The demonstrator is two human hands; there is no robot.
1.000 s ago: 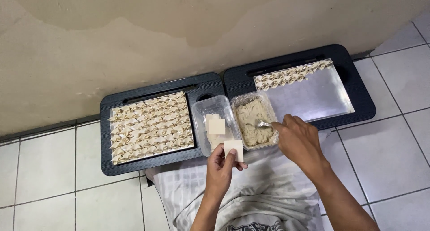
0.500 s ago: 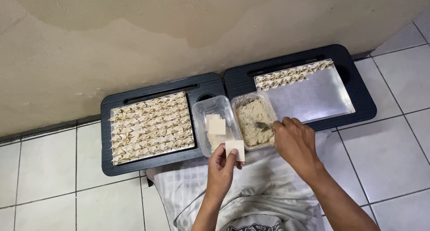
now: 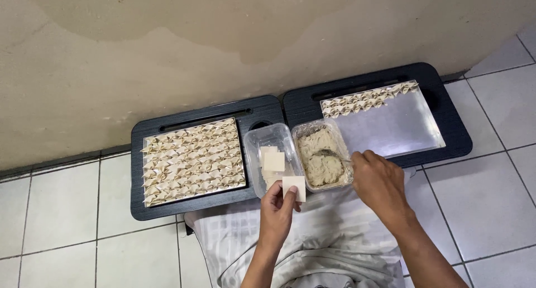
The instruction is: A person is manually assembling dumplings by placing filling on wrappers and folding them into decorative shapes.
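Since earlier frame, right hand [image 3: 379,182] has shifted slightly; it pinches a spoon [image 3: 329,154] w/ bowl in the filling container [image 3: 322,154]. Left hand [image 3: 277,207] pinches a square wrapper [image 3: 294,187] at its lower edge, just in front of the wrapper container [image 3: 272,156].

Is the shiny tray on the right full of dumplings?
No, mostly empty. The right tray holds only two rows of folded dumplings along its far edge; the rest is bare metal.
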